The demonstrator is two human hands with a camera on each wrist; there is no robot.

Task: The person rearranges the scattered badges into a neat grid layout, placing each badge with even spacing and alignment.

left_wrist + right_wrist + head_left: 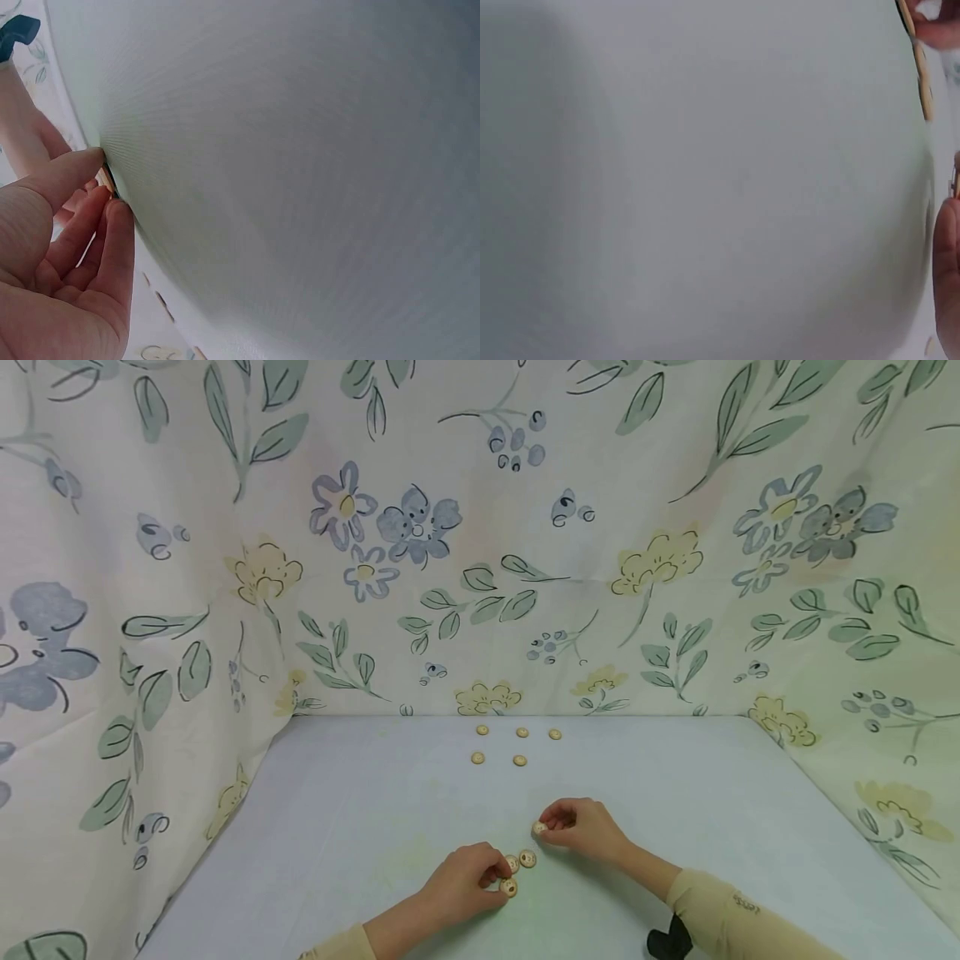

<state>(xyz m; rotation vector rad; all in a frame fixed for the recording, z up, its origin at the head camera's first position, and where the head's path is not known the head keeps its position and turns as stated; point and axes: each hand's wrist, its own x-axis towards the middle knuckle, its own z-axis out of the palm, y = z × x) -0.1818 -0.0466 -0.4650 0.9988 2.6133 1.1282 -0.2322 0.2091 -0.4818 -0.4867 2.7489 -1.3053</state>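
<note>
Pinching a near disc [509,888] with left hand [467,881], a far disc [539,828] with right hand [588,831], two discs [528,858] between on the table [360,818]. Could easily knock those with one sloppy release.

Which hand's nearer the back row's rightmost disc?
Right. The right hand is on the near side of that disc; the left hand is farther toward the camera, to its left.

Five discs [520,761] on table [337,827], behind other discs [527,858]

L slv [341,945] pale yel; R slv [757,931] same, w/ dk squiggle mark [746,902], blk piece [670,938] beneath.
</note>
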